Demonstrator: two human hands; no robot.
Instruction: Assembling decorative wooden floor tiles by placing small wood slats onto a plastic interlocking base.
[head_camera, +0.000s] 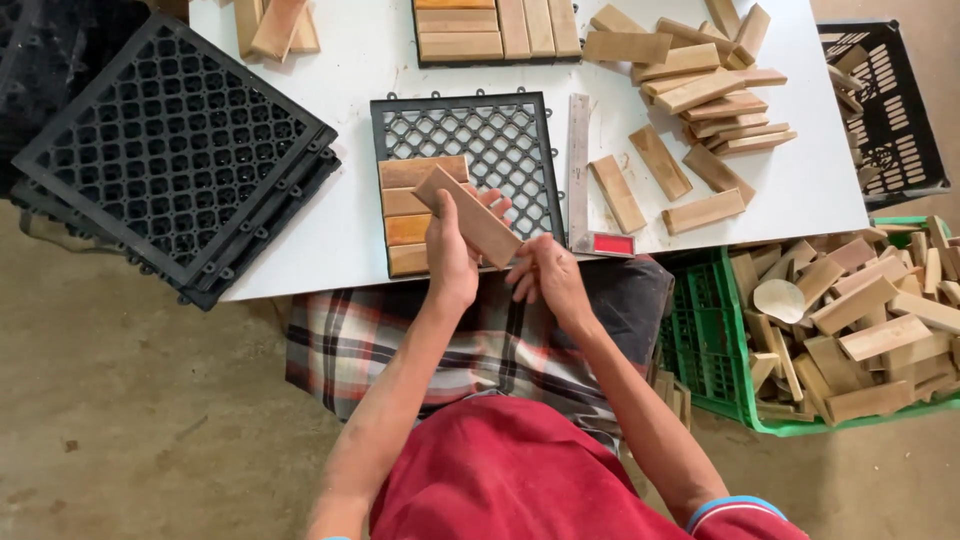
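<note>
- Left hand (452, 250) clamps a wooden slat (468, 216) above the black grid tile (500, 140); its long axis runs diagonally, upper-left to lower-right.
- Right hand (545, 275), fingers loosely curled, touches the slat's lower-right end.

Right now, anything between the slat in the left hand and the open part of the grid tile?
Nothing visible. The left hand holds the wooden slat tilted over the black grid tile. Four slats fill its left column; the mesh to their right is bare. The right hand sits at the slat's lower end.

Top tile (497, 30) cut by edge — right crate (885, 100) partly cropped.
</note>
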